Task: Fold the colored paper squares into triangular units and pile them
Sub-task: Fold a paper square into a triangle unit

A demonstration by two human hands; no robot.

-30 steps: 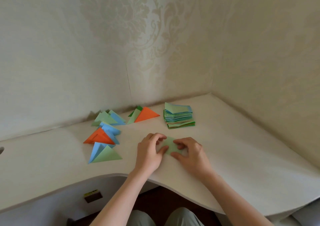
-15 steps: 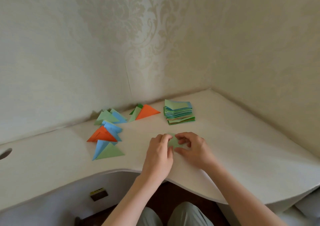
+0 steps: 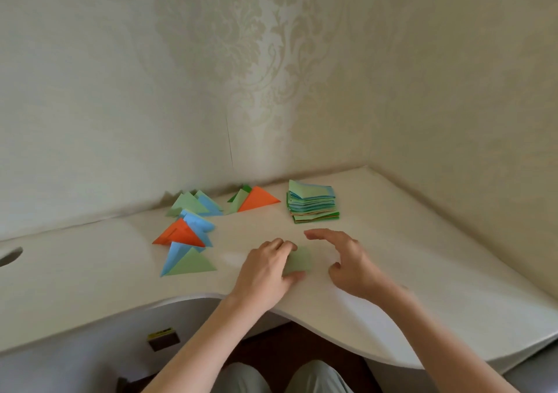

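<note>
I observe the left hand [image 3: 265, 272] near the front edge of the table [image 3: 422, 272], its fingers and thumb grasping the pale green folded paper [image 3: 299, 260], which lies flat on the surface; the right hand [image 3: 347, 260] sits just beside that paper, apart from it, released, fingers spread and loosely bent, holding nothing. I note the stack of unfolded squares [image 3: 312, 202] toward the back of the table, close to the wall corner, mostly green and blue sheets with some orange edges. I record finished triangles to the left of the stack: an orange triangle [image 3: 256, 199] with green ones beside it near the back edge; a green-and-blue group [image 3: 196, 204] further left; an orange-and-blue pair [image 3: 181, 234] in front of that; a green-and-blue pair [image 3: 188, 261] nearest the front edge.
</note>
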